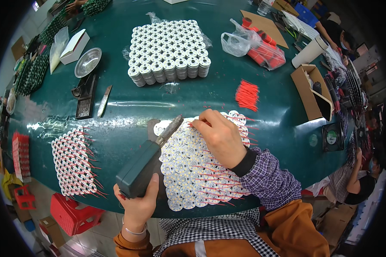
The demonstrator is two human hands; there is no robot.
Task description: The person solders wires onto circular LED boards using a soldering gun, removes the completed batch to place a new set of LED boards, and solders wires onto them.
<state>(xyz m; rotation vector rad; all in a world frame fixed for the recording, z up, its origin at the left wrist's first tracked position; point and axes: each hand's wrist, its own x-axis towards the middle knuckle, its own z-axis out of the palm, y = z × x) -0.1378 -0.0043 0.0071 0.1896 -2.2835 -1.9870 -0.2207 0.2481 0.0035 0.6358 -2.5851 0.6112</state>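
My left hand (140, 204) grips a dark green soldering gun (138, 168), its metal barrel pointing up and right. The tip lies at the far edge of a panel of round white LED boards (180, 182) in front of me. My right hand (222, 138) is closed in a pinch just right of the tip, on what looks like a thin red wire, mostly hidden by the fingers. Several red wires (216, 177) stick out from the panel's right part. A loose pile of cut red wires (247, 95) lies beyond my right hand.
A second wired panel (73, 165) lies at left. Stacked round boards (169, 53) stand at the far middle. Around them are a metal bowl (88, 63), a black tray (85, 100), tweezers (104, 102), a bag of red bundles (261, 51) and a cardboard box (309, 96). Other people sit at right.
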